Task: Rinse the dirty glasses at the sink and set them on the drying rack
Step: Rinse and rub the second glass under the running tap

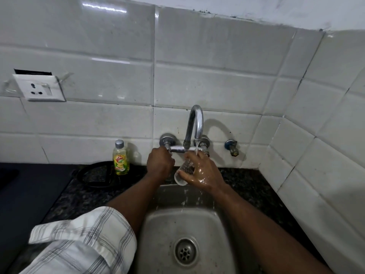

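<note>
My right hand [203, 173] grips a small clear glass [182, 173], tilted, under the stream running from the chrome faucet [195, 123]. Water runs over the wet hand and drips into the steel sink [158, 234]. My left hand [160, 163] is curled round the left tap handle, which it hides, just below the left wall valve [166, 140]. No drying rack shows in the head view.
A yellow dish soap bottle [120, 158] stands on the dark granite counter [79, 194] left of the faucet, with a black round stand [94, 175] beside it. A wall socket [39, 88] sits upper left. A small spare tap [232, 147] juts out right of the faucet. Tiled walls close the back and right.
</note>
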